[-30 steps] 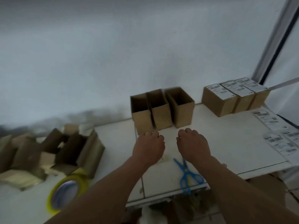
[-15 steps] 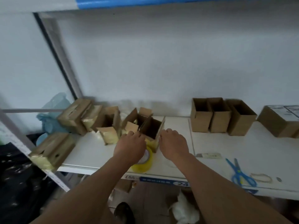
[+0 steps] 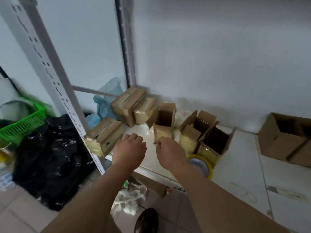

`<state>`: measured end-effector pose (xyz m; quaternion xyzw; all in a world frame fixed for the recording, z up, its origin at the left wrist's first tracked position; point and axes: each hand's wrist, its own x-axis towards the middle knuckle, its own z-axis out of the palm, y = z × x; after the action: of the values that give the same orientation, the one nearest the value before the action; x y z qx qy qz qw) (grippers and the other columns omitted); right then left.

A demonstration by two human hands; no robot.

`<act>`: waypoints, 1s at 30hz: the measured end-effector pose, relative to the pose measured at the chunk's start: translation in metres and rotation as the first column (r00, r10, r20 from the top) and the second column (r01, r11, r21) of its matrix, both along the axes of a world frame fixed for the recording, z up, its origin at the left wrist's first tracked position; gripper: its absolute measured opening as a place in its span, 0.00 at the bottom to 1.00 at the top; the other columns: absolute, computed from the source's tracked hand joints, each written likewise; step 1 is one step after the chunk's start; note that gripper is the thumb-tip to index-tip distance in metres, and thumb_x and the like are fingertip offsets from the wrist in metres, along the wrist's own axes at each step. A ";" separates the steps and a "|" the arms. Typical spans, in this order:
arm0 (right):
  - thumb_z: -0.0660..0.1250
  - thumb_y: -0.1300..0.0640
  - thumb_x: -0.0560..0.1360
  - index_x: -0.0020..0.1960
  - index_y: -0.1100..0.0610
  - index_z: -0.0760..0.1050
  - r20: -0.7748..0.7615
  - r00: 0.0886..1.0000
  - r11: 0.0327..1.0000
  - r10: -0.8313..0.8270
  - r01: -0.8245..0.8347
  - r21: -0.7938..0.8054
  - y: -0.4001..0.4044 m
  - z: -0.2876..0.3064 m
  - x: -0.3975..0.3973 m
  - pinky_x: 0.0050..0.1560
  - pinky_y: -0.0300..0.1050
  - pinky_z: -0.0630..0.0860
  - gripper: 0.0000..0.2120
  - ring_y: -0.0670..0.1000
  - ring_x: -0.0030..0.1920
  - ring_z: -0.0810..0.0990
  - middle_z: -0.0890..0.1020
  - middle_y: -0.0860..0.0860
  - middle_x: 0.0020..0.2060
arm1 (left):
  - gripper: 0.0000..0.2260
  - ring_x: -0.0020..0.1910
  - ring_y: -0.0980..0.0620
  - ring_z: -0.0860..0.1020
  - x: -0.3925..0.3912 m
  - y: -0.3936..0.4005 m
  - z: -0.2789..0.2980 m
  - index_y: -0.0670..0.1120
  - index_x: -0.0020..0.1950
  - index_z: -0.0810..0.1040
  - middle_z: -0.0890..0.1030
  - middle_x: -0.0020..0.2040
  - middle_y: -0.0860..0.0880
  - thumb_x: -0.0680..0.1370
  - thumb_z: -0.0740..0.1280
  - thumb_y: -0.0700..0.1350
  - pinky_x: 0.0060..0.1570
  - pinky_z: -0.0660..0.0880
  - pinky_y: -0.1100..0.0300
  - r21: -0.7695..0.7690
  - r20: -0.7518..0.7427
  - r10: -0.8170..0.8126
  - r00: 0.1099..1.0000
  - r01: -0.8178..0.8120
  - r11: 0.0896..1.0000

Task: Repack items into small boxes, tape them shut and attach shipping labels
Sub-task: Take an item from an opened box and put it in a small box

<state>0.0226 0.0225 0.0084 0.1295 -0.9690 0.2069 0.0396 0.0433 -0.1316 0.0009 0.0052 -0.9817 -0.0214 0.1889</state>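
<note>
Hovering over the white table point(image 3: 235, 167), left hand point(image 3: 128, 151) and right hand point(image 3: 170, 153) hang palm-down, fingers loosely curled, holding nothing. Opened small boxes point(image 3: 213, 142) stand just beyond, insides dark; taped boxes point(image 3: 127, 106) lie left. Yellow tape roll point(image 3: 202, 165) beside right wrist. Handwriting on table edge unreadable.

Head-worn camera looks forward and down, close over the left hand point(image 3: 128, 149) and right hand point(image 3: 170, 153); single view.
</note>
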 end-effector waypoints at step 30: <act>0.56 0.42 0.81 0.54 0.46 0.72 0.440 0.893 0.713 0.093 0.248 -0.655 -0.133 -0.029 -0.018 0.60 0.52 0.75 0.11 0.50 0.54 0.78 0.80 0.46 0.51 | 0.17 0.48 0.47 0.78 -0.014 -0.073 -0.023 0.49 0.53 0.76 0.77 0.57 0.45 0.77 0.63 0.62 0.52 0.76 0.51 0.933 0.248 0.432 0.867 -0.334 0.135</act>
<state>0.0044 -0.1105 -0.0209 0.0124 -0.8062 0.5778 -0.1268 0.0297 -0.2050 -0.0220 0.3675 -0.7166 -0.5636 0.1842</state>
